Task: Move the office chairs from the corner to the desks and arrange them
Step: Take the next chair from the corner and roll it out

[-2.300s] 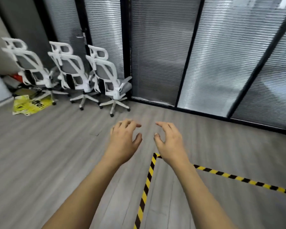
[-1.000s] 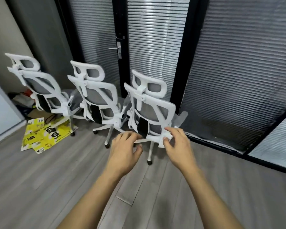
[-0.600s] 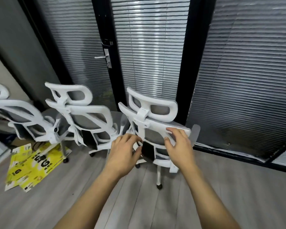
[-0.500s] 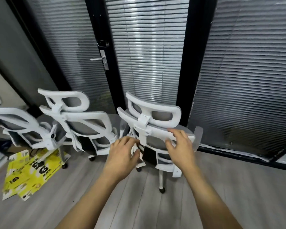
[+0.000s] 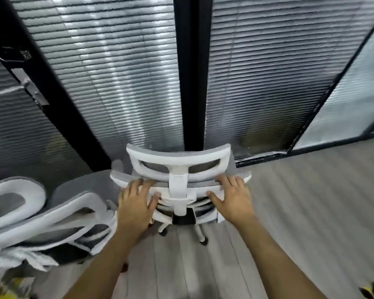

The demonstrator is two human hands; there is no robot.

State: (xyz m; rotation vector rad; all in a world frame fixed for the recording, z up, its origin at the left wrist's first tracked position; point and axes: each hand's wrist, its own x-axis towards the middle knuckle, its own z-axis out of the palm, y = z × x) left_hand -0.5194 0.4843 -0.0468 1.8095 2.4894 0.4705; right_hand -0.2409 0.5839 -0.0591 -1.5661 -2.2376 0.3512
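A white office chair (image 5: pixel 178 167) with a grey mesh back and headrest stands right in front of me, its back toward me. My left hand (image 5: pixel 136 203) grips the left side of the backrest's top edge. My right hand (image 5: pixel 231 197) grips the right side of the same edge. Its seat is hidden under the backrest; two castors show below on the floor. A second white chair (image 5: pixel 52 221) stands close on the left, almost touching the first.
Glass walls with closed blinds and black frames (image 5: pixel 191 83) rise just behind the chair. A door handle (image 5: pixel 28 87) is at upper left. Grey wood floor (image 5: pixel 311 201) extends to the right. Yellow paper (image 5: pixel 0 293) lies at the bottom left corner.
I have stepped up close to the nearest chair. Both hands have moved from hovering at its back to closing on the backrest's top edge. The view now looks down on the chair.
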